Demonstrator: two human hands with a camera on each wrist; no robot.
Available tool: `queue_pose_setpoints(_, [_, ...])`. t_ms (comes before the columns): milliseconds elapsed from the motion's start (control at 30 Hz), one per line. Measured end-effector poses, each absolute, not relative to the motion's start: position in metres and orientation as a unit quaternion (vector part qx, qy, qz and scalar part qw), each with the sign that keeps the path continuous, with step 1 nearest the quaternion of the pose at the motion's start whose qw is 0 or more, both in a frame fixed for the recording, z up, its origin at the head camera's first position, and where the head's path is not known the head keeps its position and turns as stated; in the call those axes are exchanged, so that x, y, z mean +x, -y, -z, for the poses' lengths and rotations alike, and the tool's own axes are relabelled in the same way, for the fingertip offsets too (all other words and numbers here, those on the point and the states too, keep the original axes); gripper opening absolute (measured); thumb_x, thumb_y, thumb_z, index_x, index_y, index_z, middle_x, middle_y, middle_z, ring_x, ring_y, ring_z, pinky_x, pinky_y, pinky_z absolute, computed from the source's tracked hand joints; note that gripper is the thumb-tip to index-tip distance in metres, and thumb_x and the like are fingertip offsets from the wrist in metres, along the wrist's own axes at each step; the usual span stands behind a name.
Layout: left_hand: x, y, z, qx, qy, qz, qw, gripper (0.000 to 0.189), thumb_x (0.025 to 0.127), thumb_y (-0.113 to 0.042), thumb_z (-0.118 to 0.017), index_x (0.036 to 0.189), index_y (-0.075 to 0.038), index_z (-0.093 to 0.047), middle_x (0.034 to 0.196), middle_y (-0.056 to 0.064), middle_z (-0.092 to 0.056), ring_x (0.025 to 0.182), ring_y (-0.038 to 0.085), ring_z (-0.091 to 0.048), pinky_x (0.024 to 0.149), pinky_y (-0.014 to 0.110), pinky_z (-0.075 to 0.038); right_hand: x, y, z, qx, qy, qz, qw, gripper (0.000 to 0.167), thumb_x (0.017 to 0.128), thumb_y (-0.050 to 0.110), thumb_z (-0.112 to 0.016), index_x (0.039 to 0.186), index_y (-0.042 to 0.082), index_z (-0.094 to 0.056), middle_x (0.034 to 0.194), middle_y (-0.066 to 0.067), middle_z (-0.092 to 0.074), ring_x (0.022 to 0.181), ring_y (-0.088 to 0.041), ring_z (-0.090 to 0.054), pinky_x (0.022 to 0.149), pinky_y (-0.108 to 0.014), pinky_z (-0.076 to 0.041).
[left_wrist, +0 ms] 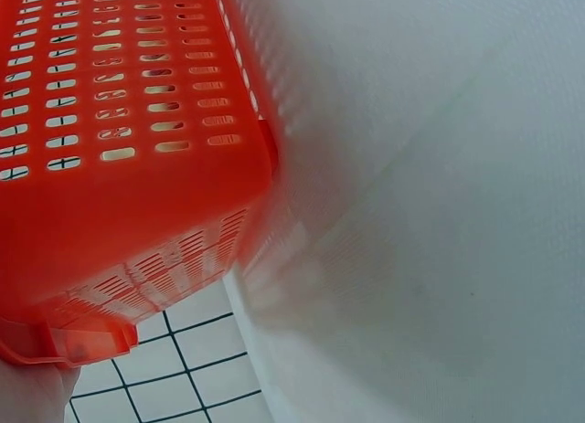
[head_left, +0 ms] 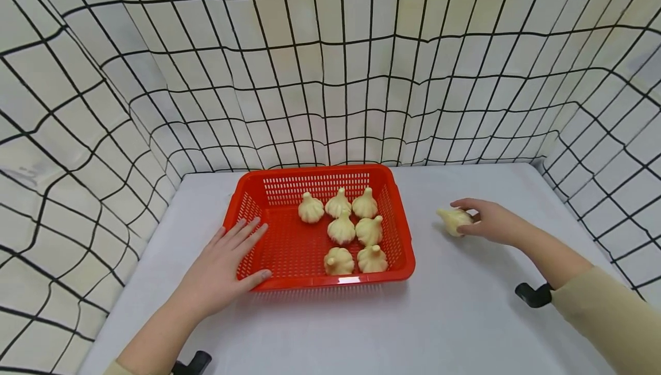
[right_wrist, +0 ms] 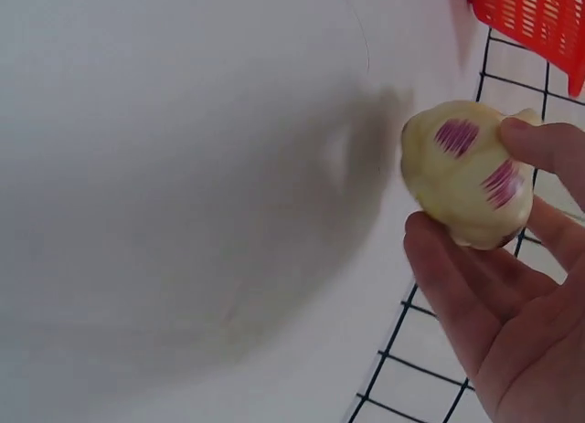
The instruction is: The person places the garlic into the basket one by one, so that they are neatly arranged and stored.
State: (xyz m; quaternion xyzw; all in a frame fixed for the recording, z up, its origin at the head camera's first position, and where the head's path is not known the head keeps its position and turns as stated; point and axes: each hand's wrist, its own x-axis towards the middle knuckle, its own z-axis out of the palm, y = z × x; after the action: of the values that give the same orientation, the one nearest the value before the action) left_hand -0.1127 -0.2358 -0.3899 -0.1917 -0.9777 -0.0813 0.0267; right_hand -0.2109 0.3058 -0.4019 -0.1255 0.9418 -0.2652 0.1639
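Note:
A garlic bulb [head_left: 453,220] is pinched between the thumb and fingers of my right hand [head_left: 488,223], right of the basket. Purple streaks mark this cream bulb [right_wrist: 468,172] in the right wrist view, where the right hand [right_wrist: 512,300] grips it from the side. My left hand [head_left: 222,269] rests with fingers spread on the left rim of a red plastic basket [head_left: 320,282]. Inside that basket several garlic bulbs [head_left: 341,229] sit toward the middle and right. The left wrist view shows the basket's slotted wall [left_wrist: 119,185] close up.
A white cloth [head_left: 330,329] covers the table beneath the basket. Black netting [head_left: 320,82] stands along the back and both sides, with pale sheeting behind it. Black wrist straps or mounts show near both sleeves [head_left: 604,312].

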Motion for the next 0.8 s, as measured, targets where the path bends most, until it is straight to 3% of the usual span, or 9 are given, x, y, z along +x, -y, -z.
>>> queue_pose_setpoints(133, [-0.112, 0.236, 0.39, -0.195, 0.977, 0.081, 0.03, 0.087, 0.086, -0.06, -0.066, 0.156, -0.02, -0.034, 0.162, 0.006, -0.028, 0.148, 0.037, -0.023, 0.119, 0.058, -0.012, -0.214, -0.295, 0.41, -0.139, -0.938, 0.279, 0.154, 0.06, 0.09, 0.028, -0.073, 0.142, 0.007, -0.051, 0.137, -0.022, -0.052, 0.113, -0.039, -0.059, 0.084, -0.044, -0.057])
queue_pose_setpoints(467, [-0.111, 0.236, 0.391, -0.189, 0.979, 0.078, 0.027, 0.088, 0.086, -0.062, -0.065, 0.157, -0.021, -0.033, 0.162, 0.005, -0.027, 0.149, 0.035, -0.021, 0.119, 0.057, -0.012, -0.219, -0.274, 0.419, -0.153, -0.925, 0.32, 0.135, 0.056, 0.09, 0.028, -0.075, 0.139, 0.009, -0.055, 0.134, -0.019, -0.056, 0.114, -0.039, -0.06, 0.087, -0.046, -0.057])
queue_pose_setpoints(800, [-0.111, 0.236, 0.39, -0.187, 0.979, 0.082, 0.026, 0.088, 0.085, -0.061, -0.066, 0.156, -0.02, -0.034, 0.162, 0.006, -0.027, 0.149, 0.035, -0.021, 0.12, 0.056, -0.011, -0.22, -0.276, 0.428, -0.132, -0.939, 0.298, 0.112, 0.058, 0.089, 0.04, -0.074, 0.137, 0.013, -0.056, 0.133, -0.016, -0.059, 0.119, -0.039, -0.056, 0.094, -0.054, -0.051])
